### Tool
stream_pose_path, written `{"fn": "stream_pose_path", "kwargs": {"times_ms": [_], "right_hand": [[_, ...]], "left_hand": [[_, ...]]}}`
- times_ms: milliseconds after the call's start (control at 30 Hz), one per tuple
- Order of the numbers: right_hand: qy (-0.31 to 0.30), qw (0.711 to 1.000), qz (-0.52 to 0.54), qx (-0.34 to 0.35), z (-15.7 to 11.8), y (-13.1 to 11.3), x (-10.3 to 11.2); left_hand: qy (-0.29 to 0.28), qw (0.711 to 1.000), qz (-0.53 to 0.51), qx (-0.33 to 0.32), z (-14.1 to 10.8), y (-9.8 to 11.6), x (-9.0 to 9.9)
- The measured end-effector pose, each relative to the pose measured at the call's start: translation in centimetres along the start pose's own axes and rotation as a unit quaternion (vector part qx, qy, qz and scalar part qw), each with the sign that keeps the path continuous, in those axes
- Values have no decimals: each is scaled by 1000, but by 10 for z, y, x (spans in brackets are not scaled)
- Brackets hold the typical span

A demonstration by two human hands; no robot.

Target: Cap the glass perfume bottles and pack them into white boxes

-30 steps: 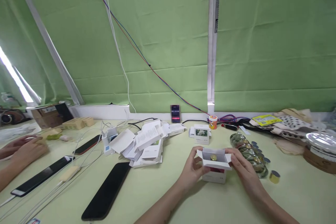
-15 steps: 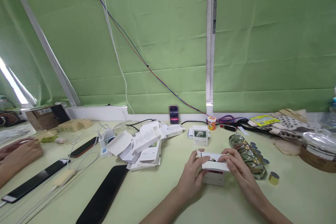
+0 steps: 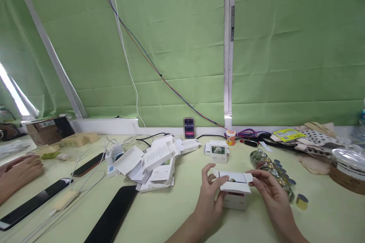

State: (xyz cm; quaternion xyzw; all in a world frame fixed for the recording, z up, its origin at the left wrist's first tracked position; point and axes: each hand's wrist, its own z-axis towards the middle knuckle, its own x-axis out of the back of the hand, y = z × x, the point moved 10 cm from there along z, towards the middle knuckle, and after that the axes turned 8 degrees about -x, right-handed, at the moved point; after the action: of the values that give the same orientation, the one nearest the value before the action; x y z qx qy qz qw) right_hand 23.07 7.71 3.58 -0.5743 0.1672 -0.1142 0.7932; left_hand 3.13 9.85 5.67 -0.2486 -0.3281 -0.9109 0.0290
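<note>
A small white carton (image 3: 234, 202) stands upright on the table in front of me, its top flaps folded out. Inside the opening shows a small gold-coloured spot, too small to name. My left hand (image 3: 211, 191) grips the carton's left side, thumb over the top edge. At the right end, my right hand (image 3: 269, 190) pinches a side flap between thumb and fingers. Just beyond my right hand lies a row of wrapped packets (image 3: 270, 171) with green, gold and brown patterns, and a gold cylinder with a dark top (image 3: 302, 201) stands beside them.
Flattened white cartons (image 3: 159, 159) are heaped left of centre, near a black phone (image 3: 114, 212). A white carton with a flower picture (image 3: 218, 152) stands ahead, by an orange tub (image 3: 230, 137). Another person's hands (image 3: 21, 172) rest at far left, beside cables. A lidded container (image 3: 349, 171) sits right.
My right hand has drawn back from the carton's opening to its right flap. My left hand still holds the carton. The view has tilted slightly.
</note>
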Motion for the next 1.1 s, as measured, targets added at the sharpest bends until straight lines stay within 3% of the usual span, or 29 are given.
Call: {"fn": "stream_pose_path", "kwargs": {"times_ms": [100, 200, 433, 533, 633, 733, 833, 933, 1100], "right_hand": [[18, 1000, 1, 15, -1, -4, 3], [-7, 995, -64, 75, -5, -19, -4], [-77, 933, -254, 243, -24, -47, -27], [-86, 914, -295, 266, -25, -44, -28], [-117, 895, -312, 297, -29, -41, -31], [-146, 881, -311, 326, -33, -40, -34], [-144, 880, -308, 331, -33, -40, -36], [-131, 886, -302, 327, -31, -41, -36], [-112, 881, -296, 350, -34, -47, -36]], "left_hand": [[14, 1000, 21, -6, 0, 3, 2], [24, 1000, 13, -1, -1, 3, 1], [34, 999, 0, 12, 0, 5, 2], [45, 999, -14, 22, -2, 4, 1], [90, 992, -75, 36, -7, -2, 2], [156, 974, -160, 37, -12, -8, 4], [188, 949, -237, 90, -15, -18, 2], [187, 942, -257, 109, -13, -20, 2], [139, 975, -163, 60, -8, -10, 6]]}}
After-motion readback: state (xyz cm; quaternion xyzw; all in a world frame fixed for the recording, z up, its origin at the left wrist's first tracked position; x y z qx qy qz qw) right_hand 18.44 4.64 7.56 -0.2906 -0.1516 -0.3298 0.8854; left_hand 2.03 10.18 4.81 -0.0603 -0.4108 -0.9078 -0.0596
